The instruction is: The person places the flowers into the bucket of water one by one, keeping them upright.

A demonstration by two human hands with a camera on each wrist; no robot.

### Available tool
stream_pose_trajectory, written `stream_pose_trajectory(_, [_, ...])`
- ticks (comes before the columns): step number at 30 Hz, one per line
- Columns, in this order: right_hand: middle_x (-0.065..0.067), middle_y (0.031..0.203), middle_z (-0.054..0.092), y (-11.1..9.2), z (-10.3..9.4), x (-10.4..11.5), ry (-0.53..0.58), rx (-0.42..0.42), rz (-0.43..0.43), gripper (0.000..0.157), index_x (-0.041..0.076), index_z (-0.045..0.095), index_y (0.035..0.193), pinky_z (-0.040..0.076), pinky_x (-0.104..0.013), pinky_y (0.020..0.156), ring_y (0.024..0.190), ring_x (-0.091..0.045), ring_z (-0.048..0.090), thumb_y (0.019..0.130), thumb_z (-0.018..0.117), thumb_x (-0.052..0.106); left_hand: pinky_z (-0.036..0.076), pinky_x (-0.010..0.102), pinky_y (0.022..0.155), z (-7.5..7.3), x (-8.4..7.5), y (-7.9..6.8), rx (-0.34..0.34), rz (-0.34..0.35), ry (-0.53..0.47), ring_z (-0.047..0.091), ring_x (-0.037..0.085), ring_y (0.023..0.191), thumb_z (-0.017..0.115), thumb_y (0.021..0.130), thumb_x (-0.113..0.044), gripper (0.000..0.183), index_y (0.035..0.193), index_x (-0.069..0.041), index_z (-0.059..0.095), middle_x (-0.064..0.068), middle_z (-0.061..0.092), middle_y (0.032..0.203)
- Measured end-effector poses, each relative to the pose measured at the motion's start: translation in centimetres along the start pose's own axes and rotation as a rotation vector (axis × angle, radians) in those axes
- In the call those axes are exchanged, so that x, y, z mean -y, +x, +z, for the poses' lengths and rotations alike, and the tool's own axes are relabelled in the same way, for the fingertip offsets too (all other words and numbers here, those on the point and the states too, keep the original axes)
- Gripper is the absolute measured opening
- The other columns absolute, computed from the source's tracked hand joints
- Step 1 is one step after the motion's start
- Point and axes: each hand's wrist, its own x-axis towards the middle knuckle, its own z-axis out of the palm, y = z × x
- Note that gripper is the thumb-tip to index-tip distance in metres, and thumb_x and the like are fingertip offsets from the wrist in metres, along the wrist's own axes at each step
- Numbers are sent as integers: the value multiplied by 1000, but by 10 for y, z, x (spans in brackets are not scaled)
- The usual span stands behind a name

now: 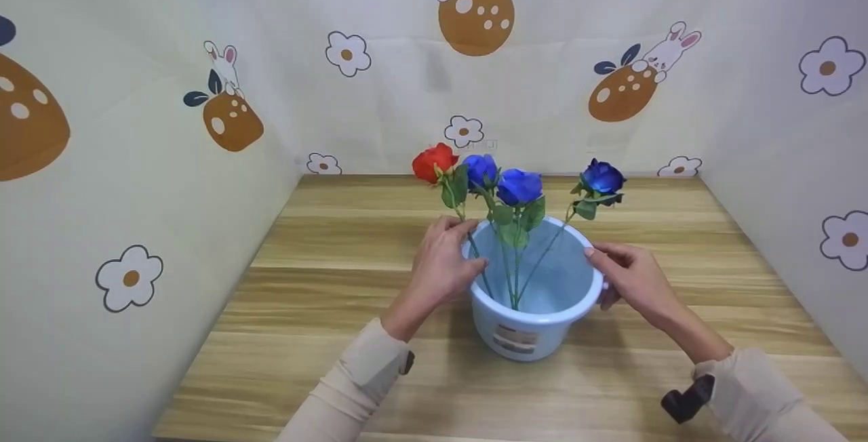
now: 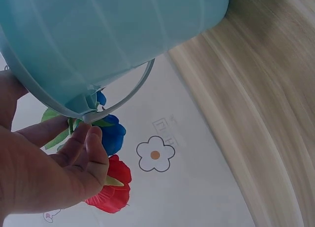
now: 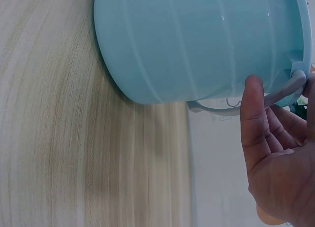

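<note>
A light blue plastic bucket (image 1: 542, 318) stands upright on the table, a label on its front. My left hand (image 1: 441, 262) grips its left rim, thumb over the edge, close beside the stem of a red rose (image 1: 434, 162). On the right, my right hand (image 1: 634, 279) pinches the rim, thumb on top and other fingers outside by the bucket's handle (image 3: 216, 109). Inside, the red rose leans left; two blue roses (image 1: 521, 186) rise near the middle, and a darker blue rose (image 1: 603, 177) leans right. The left wrist view shows the fingertips at the handle's joint.
The wood-grain table (image 1: 325, 333) extends around the bucket. Behind and at both sides hangs a pale cloth (image 1: 393, 110) printed with rabbits, oranges and flowers. A black device (image 1: 688, 400) is strapped at the right wrist.
</note>
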Motion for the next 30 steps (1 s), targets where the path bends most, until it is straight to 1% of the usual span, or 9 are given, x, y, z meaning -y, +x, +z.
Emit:
stream_pose_trajectory(7, [-15,98,75,0,0,1,-4,2,7,52,-6,61,142,63,-37,57,62,-16,71,108,62,32,47,48,112,0,-1,-3,11,3,23,54,31,130,83,90,-24,63,148,-10,62,13,59,143])
stream_pose_trajectory(13, [-12,94,74,0,-1,1,0,-3,12,52,-7,60,142,64,-37,58,61,-16,71,108,62,32,48,47,110,0,-2,-6,18,7,17,56,29,127,82,92,-27,62,148,-9,61,13,59,142])
stream_pose_trajectory(19, [-10,93,73,-1,0,1,-1,1,13,52,-6,60,143,64,-36,58,62,-16,71,108,62,33,51,44,106,1,-4,-10,42,-24,32,58,26,121,79,95,-29,61,150,-12,60,10,59,139])
stream_pose_trajectory(22, [-9,90,72,-1,1,1,14,-6,10,50,-6,63,140,63,-37,56,60,-16,70,107,63,31,54,45,105,1,-4,-11,54,-24,31,59,27,121,78,96,-29,61,151,-13,59,11,58,141])
stream_pose_trajectory(24, [-8,89,73,-1,2,1,22,-10,7,48,-6,64,139,63,-37,56,59,-16,69,107,63,30,54,47,106,2,-4,-13,56,-12,32,60,28,122,78,96,-30,61,151,-12,59,13,57,143])
stream_pose_trajectory(26, [-9,90,73,-1,2,1,27,-12,6,47,-6,64,138,63,-38,55,59,-16,69,107,63,30,54,49,107,2,-3,-14,60,3,31,60,30,124,78,96,-29,61,151,-11,59,15,58,145])
stream_pose_trajectory(30, [-10,93,73,-1,1,1,13,-5,7,49,-5,63,140,63,-37,56,61,-16,70,107,62,31,51,52,110,2,-4,-17,74,10,27,60,33,129,76,97,-30,59,151,-10,59,16,56,149])
